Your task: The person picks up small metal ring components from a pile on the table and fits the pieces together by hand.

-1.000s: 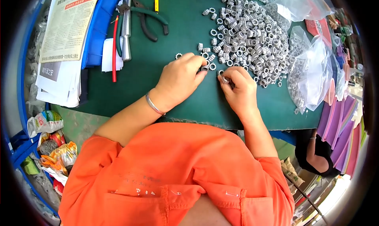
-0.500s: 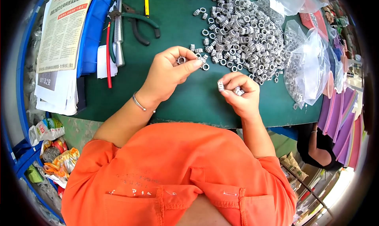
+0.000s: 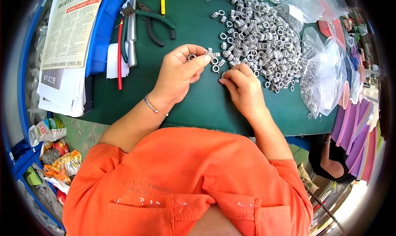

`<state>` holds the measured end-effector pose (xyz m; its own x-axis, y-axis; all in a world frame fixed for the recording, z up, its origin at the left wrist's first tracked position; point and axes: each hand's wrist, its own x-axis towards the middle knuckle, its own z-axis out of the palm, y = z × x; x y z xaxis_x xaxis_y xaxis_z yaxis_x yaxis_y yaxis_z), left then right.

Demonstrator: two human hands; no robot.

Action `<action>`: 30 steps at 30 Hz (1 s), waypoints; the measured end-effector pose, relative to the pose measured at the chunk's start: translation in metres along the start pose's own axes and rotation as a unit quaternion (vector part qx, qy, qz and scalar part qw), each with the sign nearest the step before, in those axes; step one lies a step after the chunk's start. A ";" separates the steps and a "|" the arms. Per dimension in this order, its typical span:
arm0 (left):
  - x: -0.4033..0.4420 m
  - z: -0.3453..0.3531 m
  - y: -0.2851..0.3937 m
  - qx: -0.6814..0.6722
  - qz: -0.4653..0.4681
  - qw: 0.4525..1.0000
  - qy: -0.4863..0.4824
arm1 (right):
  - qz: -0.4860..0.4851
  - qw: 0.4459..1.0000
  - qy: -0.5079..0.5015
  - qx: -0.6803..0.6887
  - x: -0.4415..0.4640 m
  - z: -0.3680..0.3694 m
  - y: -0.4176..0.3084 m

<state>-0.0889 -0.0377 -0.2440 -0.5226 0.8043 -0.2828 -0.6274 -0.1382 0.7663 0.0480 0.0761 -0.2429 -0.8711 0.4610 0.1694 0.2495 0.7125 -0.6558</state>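
Note:
My left hand (image 3: 180, 70) is closed, with a small toothed metal ring (image 3: 209, 53) pinched between thumb and forefinger. Another ring (image 3: 191, 57) shows in the curl of its fingers. My right hand (image 3: 244, 87) is closed too, palm down, at the near edge of the ring pile; a bit of a metal ring (image 3: 223, 74) peeks out at its fingertips, the rest hidden. A few loose rings (image 3: 215, 68) lie on the green table between the hands. Beyond them spreads a big heap of the same grey rings (image 3: 268, 42).
Clear plastic bags (image 3: 326, 77) holding rings lie right of the heap. At the left are green-handled pliers (image 3: 159, 19), a red rod (image 3: 120, 54), a yellow marker (image 3: 163, 3), a blue bin (image 3: 97, 34) and a newspaper (image 3: 76, 27). Another person's arm (image 3: 332, 161) shows at the right.
My right hand has turned palm down and moved slightly left, hiding the rings that showed in it. A ring now shows at my left fingertips. The whole view has shifted a little.

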 end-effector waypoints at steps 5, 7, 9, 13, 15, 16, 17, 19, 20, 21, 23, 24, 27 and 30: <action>-0.002 0.001 -0.002 -0.007 0.001 1.000 -0.017 | 0.092 0.936 -0.029 0.338 -0.012 -0.014 0.003; -0.003 0.002 -0.002 -0.004 -0.017 0.999 -0.030 | 0.091 0.923 -0.025 0.372 -0.015 -0.016 0.002; -0.003 0.003 -0.004 -0.002 -0.035 0.998 -0.043 | 0.084 0.899 -0.014 0.430 -0.016 -0.017 0.001; -0.004 0.002 -0.006 0.015 -0.053 0.997 -0.052 | 0.129 0.720 -0.023 0.681 -0.019 -0.015 0.004; -0.004 0.003 -0.005 0.011 -0.050 0.997 -0.059 | 0.151 0.622 -0.017 0.768 -0.011 -0.019 -0.003; -0.004 0.003 -0.005 0.014 -0.047 0.997 -0.058 | 0.164 0.587 -0.003 0.793 -0.009 -0.019 -0.005; -0.004 0.003 -0.005 0.012 -0.049 0.997 -0.059 | 0.150 0.649 0.016 0.746 -0.008 -0.017 -0.002; -0.005 0.004 -0.005 0.020 -0.052 0.997 -0.053 | 0.157 0.770 0.026 0.618 -0.004 -0.015 -0.005; -0.005 0.004 -0.005 0.022 -0.052 0.997 -0.054 | 0.173 0.819 0.040 0.545 -0.003 -0.013 -0.011; -0.005 0.003 -0.004 0.046 -0.042 0.997 -0.050 | 0.233 0.835 0.048 0.495 -0.002 -0.013 -0.018; -0.007 0.005 -0.006 0.072 -0.034 0.996 -0.049 | 0.174 0.891 0.063 0.414 0.002 -0.004 -0.023; -0.007 0.008 -0.011 0.126 0.045 0.990 -0.036 | 0.128 0.917 0.074 0.369 0.003 0.000 -0.020; -0.009 0.008 -0.009 0.190 0.101 0.976 -0.035 | 0.092 0.939 0.075 0.322 0.003 0.000 -0.017; -0.010 0.005 -0.010 0.214 0.080 0.972 -0.058 | 0.056 0.944 0.086 0.315 0.001 0.003 -0.012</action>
<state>-0.0749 -0.0413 -0.2465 -0.5100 0.8551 -0.0928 -0.2335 -0.0338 0.9718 0.0434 0.0666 -0.2369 -0.7595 0.6320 0.1542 -0.0121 0.2233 -0.9747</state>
